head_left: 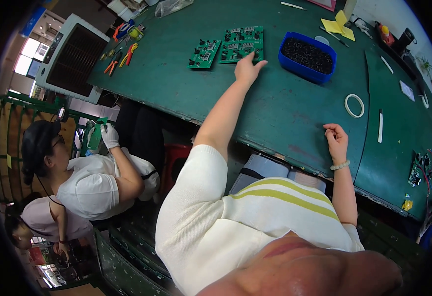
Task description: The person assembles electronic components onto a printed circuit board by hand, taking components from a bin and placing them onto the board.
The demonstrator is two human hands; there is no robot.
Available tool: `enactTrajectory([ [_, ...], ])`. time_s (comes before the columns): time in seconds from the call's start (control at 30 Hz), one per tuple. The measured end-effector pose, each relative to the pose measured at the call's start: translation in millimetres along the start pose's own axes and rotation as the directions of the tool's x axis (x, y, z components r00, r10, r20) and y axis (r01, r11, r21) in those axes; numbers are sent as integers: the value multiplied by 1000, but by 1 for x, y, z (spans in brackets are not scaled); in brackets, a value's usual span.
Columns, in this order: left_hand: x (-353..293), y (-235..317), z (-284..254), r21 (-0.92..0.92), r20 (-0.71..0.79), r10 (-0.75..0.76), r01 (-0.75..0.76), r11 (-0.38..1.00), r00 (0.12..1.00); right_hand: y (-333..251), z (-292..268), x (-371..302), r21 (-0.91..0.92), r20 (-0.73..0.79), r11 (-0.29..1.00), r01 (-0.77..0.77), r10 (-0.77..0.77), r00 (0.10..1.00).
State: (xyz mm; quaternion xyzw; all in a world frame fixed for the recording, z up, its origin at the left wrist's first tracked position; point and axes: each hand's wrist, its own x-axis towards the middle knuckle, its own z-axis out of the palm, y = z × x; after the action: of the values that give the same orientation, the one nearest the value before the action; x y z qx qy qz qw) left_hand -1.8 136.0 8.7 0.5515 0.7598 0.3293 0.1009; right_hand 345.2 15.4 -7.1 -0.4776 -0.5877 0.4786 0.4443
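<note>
My left hand [248, 70] reaches forward to the near edge of a green circuit board [242, 51] fitted with black parts. Its fingertips are at that edge, while the thumb sticks out to the right, apart from the fingers. Another green circuit board [244, 33] lies just behind, and a third, tilted green circuit board [204, 54] is to the left. My right hand [336, 143] rests low over the table's near side with its fingers curled together. Whatever they may hold is too small or hidden to make out.
A blue bin [307, 73] full of small black parts stands right of the boards. A tape roll [354, 106] lies on the green table [280, 116]. Pliers [113, 62] lie far left, near an air cooler [73, 54]. A seated co-worker [90, 182] in white gloves handles a green board.
</note>
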Motion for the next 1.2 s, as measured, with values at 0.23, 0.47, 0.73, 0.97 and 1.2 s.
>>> enactTrajectory([
  [0.23,38,-29,-78,444,-97,-130,160,882,987,1,0,-3,-26,-9,1000,3,-4,1000],
  [0.47,34,-103,-141,564,17,-437,352,747,900,5,1,1,-36,7,999,23,-23,1000],
  [0.73,28,-95,-134,409,12,-281,252,877,960,5,2,2,-90,-7,995,47,-48,999],
  [0.97,-55,-45,-96,224,93,67,-87,971,993,6,2,1,-48,-19,995,87,-87,996],
  [1.2,-143,29,-38,-95,158,351,-339,936,923,24,-25,7,791,71,597,-130,121,990],
])
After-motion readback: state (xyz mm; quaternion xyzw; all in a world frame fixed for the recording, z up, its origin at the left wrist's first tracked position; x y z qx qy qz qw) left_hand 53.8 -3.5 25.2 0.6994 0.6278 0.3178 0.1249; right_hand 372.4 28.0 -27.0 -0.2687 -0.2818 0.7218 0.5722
